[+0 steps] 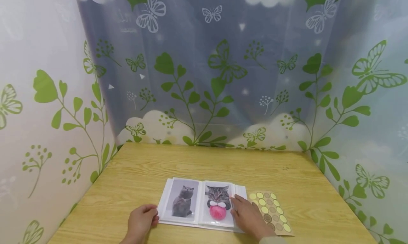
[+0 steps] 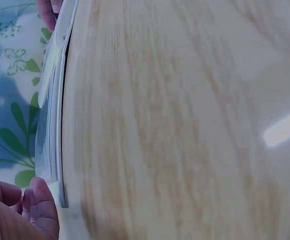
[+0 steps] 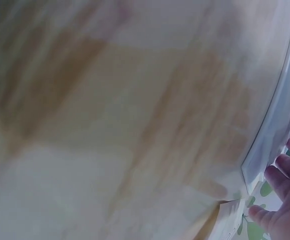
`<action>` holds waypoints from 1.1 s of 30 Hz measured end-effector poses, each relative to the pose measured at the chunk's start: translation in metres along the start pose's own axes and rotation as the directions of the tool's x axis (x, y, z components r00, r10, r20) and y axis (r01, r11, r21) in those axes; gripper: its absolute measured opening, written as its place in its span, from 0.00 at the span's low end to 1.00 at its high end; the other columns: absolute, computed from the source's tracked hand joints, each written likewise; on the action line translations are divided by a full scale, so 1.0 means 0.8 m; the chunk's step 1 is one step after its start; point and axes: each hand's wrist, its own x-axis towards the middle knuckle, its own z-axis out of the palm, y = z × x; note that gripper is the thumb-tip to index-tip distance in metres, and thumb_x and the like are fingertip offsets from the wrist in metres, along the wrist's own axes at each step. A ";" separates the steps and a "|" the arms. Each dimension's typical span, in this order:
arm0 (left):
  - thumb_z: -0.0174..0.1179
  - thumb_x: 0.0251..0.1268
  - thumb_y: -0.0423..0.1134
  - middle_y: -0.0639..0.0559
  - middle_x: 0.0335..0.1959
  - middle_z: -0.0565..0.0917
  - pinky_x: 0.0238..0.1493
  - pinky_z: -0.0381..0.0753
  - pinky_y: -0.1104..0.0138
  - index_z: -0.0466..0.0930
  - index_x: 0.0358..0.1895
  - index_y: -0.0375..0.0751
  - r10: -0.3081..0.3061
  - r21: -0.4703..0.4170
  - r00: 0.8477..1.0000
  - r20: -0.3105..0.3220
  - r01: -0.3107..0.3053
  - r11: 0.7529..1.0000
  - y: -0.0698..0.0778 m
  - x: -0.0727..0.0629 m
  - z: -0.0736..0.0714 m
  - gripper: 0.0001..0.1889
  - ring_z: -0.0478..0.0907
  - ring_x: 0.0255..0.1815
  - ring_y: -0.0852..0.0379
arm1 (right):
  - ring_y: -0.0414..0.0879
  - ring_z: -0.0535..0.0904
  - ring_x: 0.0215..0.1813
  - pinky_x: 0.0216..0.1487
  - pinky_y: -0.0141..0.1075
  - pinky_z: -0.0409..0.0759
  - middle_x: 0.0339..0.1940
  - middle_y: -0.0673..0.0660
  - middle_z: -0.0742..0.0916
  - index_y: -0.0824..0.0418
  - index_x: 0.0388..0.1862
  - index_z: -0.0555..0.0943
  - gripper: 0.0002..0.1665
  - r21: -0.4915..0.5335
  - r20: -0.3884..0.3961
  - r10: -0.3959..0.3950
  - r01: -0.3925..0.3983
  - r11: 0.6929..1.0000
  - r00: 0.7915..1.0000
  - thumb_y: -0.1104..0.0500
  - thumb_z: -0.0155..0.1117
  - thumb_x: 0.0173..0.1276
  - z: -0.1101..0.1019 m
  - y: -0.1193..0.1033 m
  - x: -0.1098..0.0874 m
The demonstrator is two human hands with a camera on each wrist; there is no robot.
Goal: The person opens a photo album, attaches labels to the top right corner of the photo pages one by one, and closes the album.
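Note:
A small photo album point(image 1: 199, 222) lies spread open on the table. Its left page bears a photo of a grey cat point(image 1: 182, 202); the right one, a photo of a tabby cat with a pink ball point(image 1: 218, 203). At the album's left edge my left hand point(image 1: 141, 221) holds on with curled fingers; the left wrist view shows its fingertips point(image 2: 44, 192) right at the album's corner. My right hand point(image 1: 250, 215) rests over the right page's outer edge, fingers fairly straight and spread, as the right wrist view also shows point(image 3: 287, 185). It partly covers that edge.
To the right of the album lies a brown sheet of round yellow and brown stickers point(image 1: 277, 210), partly under the right hand in the head view. The wooden table point(image 1: 210, 162) is bordered by patterned curtains point(image 1: 191, 95) at the back and both sides.

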 end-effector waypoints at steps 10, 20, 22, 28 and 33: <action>0.62 0.61 0.30 0.44 0.32 0.85 0.23 0.80 0.68 0.81 0.49 0.23 0.104 0.169 0.995 -0.015 -0.100 0.981 0.016 0.002 0.013 0.15 0.79 0.29 0.57 | 0.65 0.71 0.67 0.64 0.69 0.62 0.66 0.68 0.77 0.66 0.65 0.75 0.27 -0.004 -0.020 -0.001 0.001 1.000 1.000 0.56 0.61 0.70 -0.001 0.002 -0.005; 0.67 0.54 0.29 0.47 0.32 0.83 0.25 0.79 0.69 0.81 0.48 0.24 0.176 0.191 0.984 0.034 -0.179 0.965 0.031 0.006 0.034 0.17 0.76 0.28 0.59 | 0.66 0.73 0.65 0.65 0.63 0.67 0.64 0.69 0.78 0.66 0.63 0.76 0.25 -0.032 -0.063 0.066 -0.069 0.997 0.996 0.57 0.61 0.70 -0.015 0.016 -0.009; 0.67 0.54 0.28 0.47 0.31 0.83 0.24 0.78 0.69 0.81 0.47 0.23 0.192 0.186 0.980 0.049 -0.198 0.962 0.034 0.006 0.039 0.17 0.76 0.27 0.60 | 0.66 0.73 0.64 0.64 0.62 0.68 0.63 0.69 0.78 0.67 0.63 0.77 0.25 -0.032 -0.078 0.071 -0.074 0.997 0.994 0.58 0.61 0.70 -0.020 0.022 -0.011; 0.67 0.53 0.28 0.47 0.32 0.83 0.28 0.78 0.68 0.81 0.47 0.24 0.216 0.196 0.973 0.076 -0.227 0.954 0.042 0.006 0.058 0.17 0.77 0.29 0.58 | 0.68 0.73 0.64 0.62 0.62 0.70 0.62 0.72 0.78 0.72 0.62 0.76 0.25 0.003 -0.101 0.102 -0.102 0.995 0.990 0.60 0.60 0.71 -0.037 0.044 -0.021; 0.68 0.51 0.29 0.45 0.34 0.83 0.34 0.79 0.64 0.81 0.49 0.25 0.226 0.221 0.969 0.101 -0.244 0.944 0.050 0.003 0.080 0.19 0.79 0.34 0.54 | 0.71 0.72 0.63 0.58 0.66 0.71 0.62 0.74 0.77 0.74 0.63 0.73 0.25 0.054 -0.089 0.149 -0.144 0.988 0.985 0.60 0.57 0.74 -0.050 0.064 -0.029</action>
